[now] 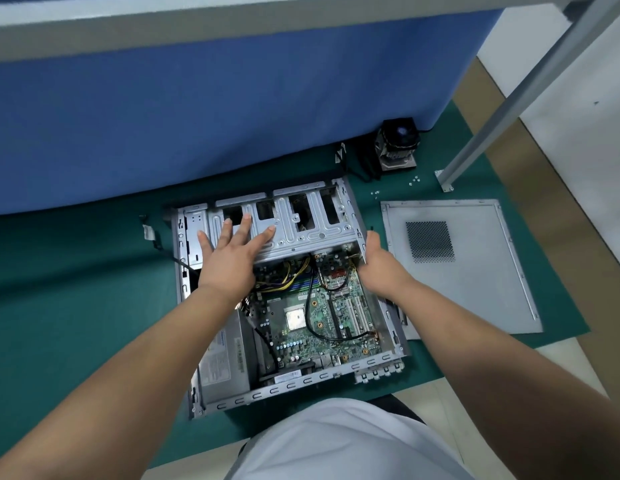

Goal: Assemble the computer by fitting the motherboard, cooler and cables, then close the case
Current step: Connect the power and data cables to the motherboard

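The open case (291, 299) is lying on its side on a green mat (76, 271) at the centre of the frame. The left hand (232, 254) is pressing flat on the metal drive cage (294, 220), fingers (246, 223) straight and spread, holding nothing. The right hand (379, 261) is gripping the cage's right edge, fingers curled round it, probably to steady or swing it. The motherboard (322, 313) is already sitting inside, its processor bare, with yellow and black cables (294, 271) trailing over it. The cooler (396, 143) is waiting at upper right, loose screws (414, 181) just below it; the side panel (474, 289) is lying flat at right.
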### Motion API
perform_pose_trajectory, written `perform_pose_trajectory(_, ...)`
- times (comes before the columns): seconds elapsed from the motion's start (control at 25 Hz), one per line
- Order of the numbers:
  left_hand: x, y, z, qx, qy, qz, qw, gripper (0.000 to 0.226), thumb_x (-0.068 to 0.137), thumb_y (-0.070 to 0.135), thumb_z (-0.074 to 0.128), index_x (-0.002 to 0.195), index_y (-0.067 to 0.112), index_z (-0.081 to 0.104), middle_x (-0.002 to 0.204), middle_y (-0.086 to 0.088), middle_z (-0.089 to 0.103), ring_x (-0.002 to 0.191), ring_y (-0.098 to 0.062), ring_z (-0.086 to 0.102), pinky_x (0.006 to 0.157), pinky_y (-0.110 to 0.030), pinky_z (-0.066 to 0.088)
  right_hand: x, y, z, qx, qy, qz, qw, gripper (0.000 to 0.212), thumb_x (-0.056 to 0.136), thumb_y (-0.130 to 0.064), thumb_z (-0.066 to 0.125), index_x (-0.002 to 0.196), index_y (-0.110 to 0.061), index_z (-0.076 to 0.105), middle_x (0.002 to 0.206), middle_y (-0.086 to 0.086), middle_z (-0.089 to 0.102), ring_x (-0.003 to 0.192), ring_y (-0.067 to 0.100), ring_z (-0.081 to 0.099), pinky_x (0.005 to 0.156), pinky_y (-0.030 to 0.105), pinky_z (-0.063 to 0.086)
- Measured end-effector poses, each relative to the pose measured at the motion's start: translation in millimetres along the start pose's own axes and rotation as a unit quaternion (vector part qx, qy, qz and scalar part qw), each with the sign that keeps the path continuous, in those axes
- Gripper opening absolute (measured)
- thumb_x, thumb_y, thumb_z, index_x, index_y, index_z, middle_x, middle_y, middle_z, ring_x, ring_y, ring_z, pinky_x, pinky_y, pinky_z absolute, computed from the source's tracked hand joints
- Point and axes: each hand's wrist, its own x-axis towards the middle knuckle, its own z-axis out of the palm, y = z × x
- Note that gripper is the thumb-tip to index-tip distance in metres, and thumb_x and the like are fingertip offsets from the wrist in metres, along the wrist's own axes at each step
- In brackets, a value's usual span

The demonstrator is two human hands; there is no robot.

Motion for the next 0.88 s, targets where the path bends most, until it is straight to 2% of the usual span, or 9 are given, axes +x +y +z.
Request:
perform_pose_trajectory(0.12, 0.7, -3.3, 0.5, -0.044, -0.060, 0.006, 0.997, 0.084, 0.097, 0.042, 0.055, 0.156, 0.057, -0.003, 0.170, 0.004, -0.022, 0.156, -0.031, -0.021, 0.118, -0.070, -0.013, -6.1, -1.1, -0.8, 0.015, -0.002, -0.003, 1.000, 0.064, 0.096, -0.005, 0.045, 0.149, -0.022, 0.015, 0.079, 0.011, 0.064, 0.059, 0.021, 0.061, 0.050, 0.039, 0.051)
perform_pose_trajectory(0.2, 8.0, -5.0, -3.9, -0.050, -0.034, 0.005, 0.998, 0.065, 0.096, 0.065, 0.043, 0.155, 0.055, 0.017, 0.171, 0.003, -0.003, 0.157, -0.029, -0.009, 0.119, -0.065, -0.009, -5.0, -0.5, -6.7, 0.002, -0.037, -0.008, 0.999, 0.068, 0.098, -0.014, 0.048, 0.153, -0.021, 0.009, 0.088, 0.012, 0.068, 0.070, 0.025, 0.067, 0.064, 0.044, 0.058)
perform_pose_trajectory(0.28, 21.7, -2.2, -9.8, -0.059, 0.061, 0.006, 0.996, 0.053, 0.096, 0.064, 0.035, 0.146, 0.047, 0.040, 0.162, 0.001, 0.029, 0.153, -0.028, 0.012, 0.119, -0.061, 0.005, 1.9, 2.5, -23.4, -0.022, -0.100, -0.005, 0.995, 0.080, 0.100, -0.041, 0.054, 0.159, -0.021, 0.003, 0.124, 0.011, 0.067, 0.101, 0.027, 0.069, 0.088, 0.039, 0.057)
perform_pose_trajectory(0.36, 44.7, 5.6, -16.1, -0.080, 0.130, 0.009, 0.988, 0.053, 0.098, 0.057, 0.034, 0.145, 0.038, 0.045, 0.158, 0.001, 0.038, 0.149, -0.026, 0.021, 0.118, -0.056, 0.015, 15.4, 5.3, -48.3, -0.030, -0.126, -0.009, 0.992, 0.087, 0.096, -0.069, 0.047, 0.161, -0.023, 0.013, 0.157, 0.005, 0.044, 0.136, 0.025, 0.051, 0.107, 0.035, 0.041)
perform_pose_trajectory(0.4, 58.0, 10.0, -17.9, -0.089, 0.140, 0.008, 0.986, 0.054, 0.098, 0.055, 0.035, 0.148, 0.035, 0.044, 0.161, 0.000, 0.035, 0.150, -0.026, 0.021, 0.119, -0.054, 0.017, 23.1, 6.0, -60.1, -0.018, -0.111, -0.016, 0.994, 0.080, 0.095, -0.072, 0.043, 0.159, -0.026, 0.025, 0.159, 0.001, 0.041, 0.139, 0.022, 0.047, 0.108, 0.034, 0.038)
perform_pose_trajectory(0.48, 85.3, 18.5, -18.5, -0.099, 0.126, -0.007, 0.987, 0.055, 0.104, 0.051, 0.035, 0.155, 0.033, 0.036, 0.167, 0.000, 0.027, 0.155, -0.024, 0.016, 0.123, -0.050, 0.012, 43.6, 7.2, -78.8, 0.020, -0.060, -0.026, 0.998, 0.057, 0.101, -0.062, 0.043, 0.147, -0.029, 0.047, 0.151, -0.002, 0.051, 0.127, 0.015, 0.052, 0.101, 0.029, 0.040)
perform_pose_trajectory(0.56, 106.3, 25.4, -15.0, -0.093, 0.105, -0.039, 0.989, 0.057, 0.105, 0.053, 0.028, 0.159, 0.034, 0.029, 0.169, 0.003, 0.022, 0.157, -0.020, 0.011, 0.125, -0.047, 0.003, 70.9, 9.8, -88.6, 0.031, -0.030, -0.018, 0.999, 0.042, 0.105, -0.047, 0.045, 0.141, -0.026, 0.054, 0.144, -0.001, 0.057, 0.120, 0.014, 0.055, 0.097, 0.027, 0.040)
perform_pose_trajectory(0.68, 113.8, 29.4, -2.2, -0.050, 0.147, -0.057, 0.986, 0.057, 0.105, 0.056, 0.019, 0.156, 0.034, 0.031, 0.164, 0.005, 0.030, 0.154, -0.020, 0.019, 0.124, -0.050, 0.006, 117.4, 12.4, -88.8, 0.007, -0.036, 0.001, 0.999, 0.040, 0.107, -0.036, 0.045, 0.143, -0.020, 0.053, 0.145, 0.006, 0.056, 0.126, 0.024, 0.056, 0.103, 0.029, 0.042)
perform_pose_trajectory(0.88, 118.9, 27.9, 5.4, -0.026, 0.177, -0.065, 0.982, 0.054, 0.104, 0.055, 0.025, 0.147, 0.030, 0.044, 0.153, 0.003, 0.045, 0.146, -0.021, 0.035, 0.121, -0.053, 0.017, 218.7, -9.8, -84.9, -0.053, -0.009, -0.001, 0.999, 0.050, 0.104, -0.031, 0.050, 0.152, -0.017, 0.043, 0.158, 0.014, 0.040, 0.137, 0.032, 0.048, 0.112, 0.032, 0.038)
